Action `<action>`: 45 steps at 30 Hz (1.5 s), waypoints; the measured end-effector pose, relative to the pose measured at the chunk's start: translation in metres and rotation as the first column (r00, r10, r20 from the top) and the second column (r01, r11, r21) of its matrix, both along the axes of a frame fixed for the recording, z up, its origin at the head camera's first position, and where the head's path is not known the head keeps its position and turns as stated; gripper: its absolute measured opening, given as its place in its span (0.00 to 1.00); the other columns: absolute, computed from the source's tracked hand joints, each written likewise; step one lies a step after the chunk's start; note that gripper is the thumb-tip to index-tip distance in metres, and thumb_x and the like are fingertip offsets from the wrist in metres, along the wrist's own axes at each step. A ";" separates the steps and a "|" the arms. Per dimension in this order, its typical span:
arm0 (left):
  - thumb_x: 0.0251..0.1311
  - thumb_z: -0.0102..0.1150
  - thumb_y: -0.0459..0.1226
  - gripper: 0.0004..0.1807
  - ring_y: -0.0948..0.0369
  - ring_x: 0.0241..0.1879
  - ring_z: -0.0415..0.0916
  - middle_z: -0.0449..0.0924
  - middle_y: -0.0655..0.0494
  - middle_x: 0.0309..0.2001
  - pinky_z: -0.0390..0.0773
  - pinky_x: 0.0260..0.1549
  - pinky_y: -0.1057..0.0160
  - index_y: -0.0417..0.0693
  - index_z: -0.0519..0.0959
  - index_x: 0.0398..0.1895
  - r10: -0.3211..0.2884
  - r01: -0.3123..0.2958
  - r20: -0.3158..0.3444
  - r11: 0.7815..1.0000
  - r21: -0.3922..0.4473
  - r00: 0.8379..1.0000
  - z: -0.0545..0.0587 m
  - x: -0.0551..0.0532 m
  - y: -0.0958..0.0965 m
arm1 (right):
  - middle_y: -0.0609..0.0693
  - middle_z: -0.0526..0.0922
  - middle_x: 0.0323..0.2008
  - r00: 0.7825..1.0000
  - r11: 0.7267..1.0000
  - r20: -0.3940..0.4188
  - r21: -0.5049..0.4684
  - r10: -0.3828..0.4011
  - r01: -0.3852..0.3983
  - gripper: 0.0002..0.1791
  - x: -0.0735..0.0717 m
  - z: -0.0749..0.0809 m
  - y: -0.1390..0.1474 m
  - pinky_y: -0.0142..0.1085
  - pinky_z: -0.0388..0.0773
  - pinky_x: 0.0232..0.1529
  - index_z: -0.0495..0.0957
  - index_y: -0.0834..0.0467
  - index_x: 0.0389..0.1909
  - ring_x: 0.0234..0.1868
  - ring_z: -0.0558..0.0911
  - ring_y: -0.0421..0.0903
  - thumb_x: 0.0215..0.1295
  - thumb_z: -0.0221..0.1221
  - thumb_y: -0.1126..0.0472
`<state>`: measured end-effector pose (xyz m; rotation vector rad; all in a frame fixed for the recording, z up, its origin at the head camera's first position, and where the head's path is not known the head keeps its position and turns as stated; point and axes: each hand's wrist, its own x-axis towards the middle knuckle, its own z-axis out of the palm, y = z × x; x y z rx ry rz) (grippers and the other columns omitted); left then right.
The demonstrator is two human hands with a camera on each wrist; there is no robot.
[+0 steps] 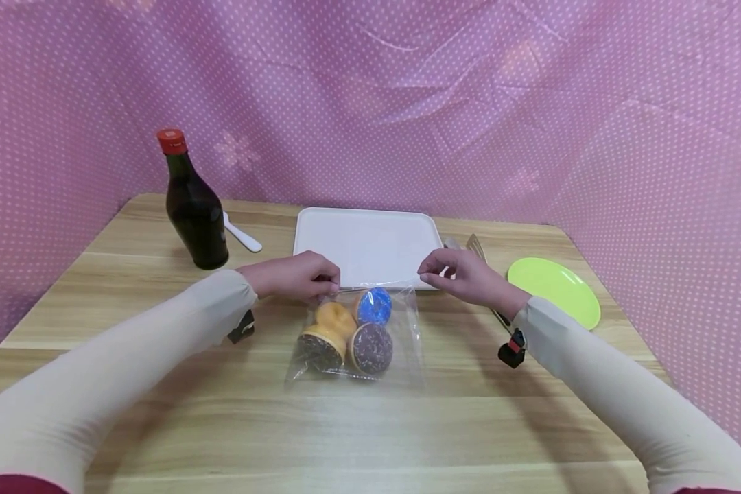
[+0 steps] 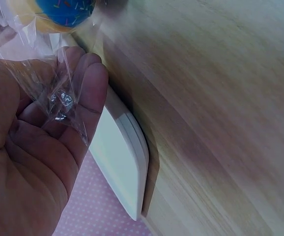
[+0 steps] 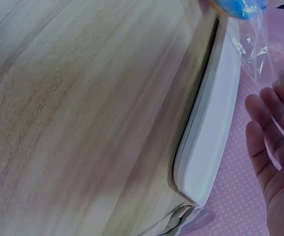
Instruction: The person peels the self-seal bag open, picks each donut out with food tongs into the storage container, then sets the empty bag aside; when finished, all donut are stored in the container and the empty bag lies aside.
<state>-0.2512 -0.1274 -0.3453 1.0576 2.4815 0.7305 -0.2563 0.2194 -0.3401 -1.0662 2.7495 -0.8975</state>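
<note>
At the left of the wooden tabletop [image 1: 272, 439], a dark bottle [image 1: 194, 213] with a red cap [image 1: 172, 141] stands upright; a white utensil [image 1: 243, 235] lies just beside it, one end hidden behind the glass. Next to the right comes the left hand [image 1: 299, 276], its grip narrow, pinching the upper left corner of a clear plastic bag [image 1: 409, 343]; in the left wrist view, gathered film crosses the fingers [image 2: 94, 88]. A black wrist device [image 1: 242, 328] shows under the left sleeve [image 1: 160, 343].

The bag is at the centre, between the two hands and on the near side of a white rectangular tray [image 1: 370, 240]. It contains four toy-like doughnuts, touching or overlapping in view: a tilted dark-iced one [image 1: 321, 350] at lower left, an orange-tan one [image 1: 335, 319] above it, a dark speckled one [image 1: 372, 348] at lower right and a blue sprinkled one [image 1: 374, 306] above that. Whether the bag's base touches the table cannot be told.

The right hand [image 1: 466, 276] pinches the upper right corner between thumb and forefinger, its other fingers loosely bent. Beyond it lies a slotted turner [image 1: 476, 245], partly hidden by the hand. Farthest right is a lime-green oval plate [image 1: 556, 291]. Pink dotted cloth [image 1: 370, 137] hangs behind.
</note>
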 end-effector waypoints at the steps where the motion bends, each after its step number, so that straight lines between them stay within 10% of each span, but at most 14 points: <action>1: 0.75 0.56 0.31 0.10 0.67 0.27 0.72 0.79 0.54 0.26 0.76 0.32 0.68 0.41 0.81 0.32 0.000 0.000 -0.005 1.000 -0.002 1.000 0.000 0.000 0.000 | 0.50 0.90 0.38 1.000 1.000 -0.007 -0.001 -0.006 0.006 0.04 0.000 0.000 -0.001 0.39 0.83 0.45 0.85 0.56 0.43 0.40 0.84 0.41 0.74 0.64 0.61; 13: 0.75 0.56 0.31 0.10 0.67 0.25 0.71 0.77 0.56 0.24 0.76 0.31 0.68 0.41 0.81 0.32 0.008 -0.008 -0.001 1.000 -0.010 1.000 0.000 0.000 0.000 | 0.44 0.75 0.18 0.982 0.975 0.018 0.121 -0.191 0.187 0.21 0.017 0.009 -0.020 0.36 0.69 0.34 0.79 0.56 0.24 0.23 0.71 0.42 0.76 0.61 0.48; 25: 0.75 0.56 0.31 0.10 0.67 0.26 0.71 0.77 0.57 0.24 0.76 0.34 0.67 0.42 0.81 0.32 -0.001 0.001 -0.006 1.000 -0.009 1.000 0.002 0.001 0.000 | 0.45 0.75 0.14 0.941 0.983 0.286 0.097 -0.179 0.158 0.28 0.023 0.001 -0.029 0.36 0.81 0.27 0.73 0.56 0.16 0.20 0.83 0.50 0.79 0.57 0.48; 45: 0.74 0.55 0.30 0.10 0.67 0.26 0.72 0.80 0.55 0.26 0.77 0.33 0.68 0.41 0.81 0.32 -0.007 0.007 -0.024 1.000 -0.007 1.000 0.000 0.000 0.000 | 0.46 0.73 0.19 0.875 0.991 0.472 -0.016 -0.109 0.132 0.20 0.021 -0.003 -0.024 0.30 0.71 0.24 0.74 0.64 0.24 0.21 0.73 0.41 0.80 0.53 0.61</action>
